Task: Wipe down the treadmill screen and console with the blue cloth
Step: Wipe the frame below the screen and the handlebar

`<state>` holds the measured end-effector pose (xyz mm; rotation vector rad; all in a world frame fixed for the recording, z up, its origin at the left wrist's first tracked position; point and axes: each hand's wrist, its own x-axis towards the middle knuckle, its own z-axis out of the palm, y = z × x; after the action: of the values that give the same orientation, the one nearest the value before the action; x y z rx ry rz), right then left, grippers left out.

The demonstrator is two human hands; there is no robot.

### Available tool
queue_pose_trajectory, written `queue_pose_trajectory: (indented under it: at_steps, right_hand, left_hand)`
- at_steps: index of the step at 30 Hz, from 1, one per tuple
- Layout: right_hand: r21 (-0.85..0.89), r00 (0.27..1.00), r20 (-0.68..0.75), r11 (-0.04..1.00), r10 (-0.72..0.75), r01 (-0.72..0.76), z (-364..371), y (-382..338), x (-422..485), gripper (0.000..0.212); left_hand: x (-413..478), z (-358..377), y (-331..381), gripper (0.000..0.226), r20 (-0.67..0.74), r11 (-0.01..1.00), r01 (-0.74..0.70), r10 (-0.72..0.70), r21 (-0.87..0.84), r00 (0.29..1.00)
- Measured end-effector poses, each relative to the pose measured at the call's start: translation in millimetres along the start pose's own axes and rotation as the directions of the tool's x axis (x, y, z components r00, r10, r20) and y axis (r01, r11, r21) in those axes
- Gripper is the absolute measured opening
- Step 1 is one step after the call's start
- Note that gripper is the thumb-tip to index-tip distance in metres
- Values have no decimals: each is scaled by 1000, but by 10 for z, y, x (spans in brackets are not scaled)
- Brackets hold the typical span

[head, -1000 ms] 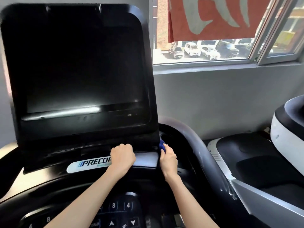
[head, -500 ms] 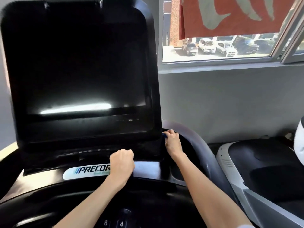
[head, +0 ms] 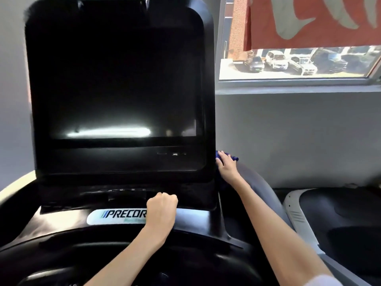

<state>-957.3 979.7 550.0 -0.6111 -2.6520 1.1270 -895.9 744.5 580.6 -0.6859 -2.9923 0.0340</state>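
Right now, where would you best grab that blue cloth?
The bunched end of the cloth poking out beyond the right hand, coming from the right: the screen walls off its left side, and the hand covers the rest.

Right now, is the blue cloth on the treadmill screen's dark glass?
No, the right hand presses the blue cloth against the outer right edge of the black screen housing, off the glass.

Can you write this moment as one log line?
right hand: presses blue cloth on screen frame, right edge | left hand: fist rests on console
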Motion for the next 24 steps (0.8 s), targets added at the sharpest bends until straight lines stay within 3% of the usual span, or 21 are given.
queue_pose_trajectory:
  at_steps: [2, 5, 7, 9, 11, 13, 15, 18, 20, 22, 24]
  right_hand:
    - [-199, 989, 147, 979, -10, 40, 13, 78, 82, 46]
    - [-307, 976, 217, 950, 3, 65, -63, 140, 112, 46]
    - [-404, 989, 149, 914, 15, 47, -57, 140, 80, 48]
    - [-426, 999, -16, 904, 29, -33, 49, 126, -73, 49]
    - [-443, 990, -137, 893, 17, -77, 157, 188, -285, 53]
    - [-472, 981, -194, 874, 23, -114, 175, 343, -464, 60]
    - [-480, 969, -233, 857, 79, -185, 109, 466, -559, 61]
    - [-456, 970, -181, 859, 165, -231, 51, 378, -397, 58]
    - [-448, 996, -65, 890, 60, -83, 29, 231, -218, 55]
    - [-462, 981, 154, 870, -114, 174, 10, 132, -111, 54]
    - [-435, 948, 268, 857, -172, 278, -49, 129, -56, 52]
  left_hand:
    - [-15, -18, -24, 44, -2, 999, -36, 36, -23, 999]
    - [57, 128, -79, 51, -145, 998, -60, 63, 25, 987]
    - [30, 43, -59, 49, -88, 994, -95, 99, 50, 991]
    - [34, -41, -31, 31, 53, 996, -22, 17, 86, 998]
    - [40, 14, -27, 10, -37, 997, 3, 0, 79, 999]
    - [40, -53, -17, 13, -104, 999, 20, -16, 40, 994]
    - [6, -50, -8, 15, -18, 995, 33, -32, 97, 999]
    - [20, -43, -3, 41, -33, 996, -34, 37, 77, 999]
    - [19, -65, 26, 25, 75, 991, -34, 25, 131, 997]
    - [40, -106, 82, 7, 63, 996, -14, 9, 83, 998]
    - [43, -81, 60, 26, 36, 993, 3, -7, 117, 999]
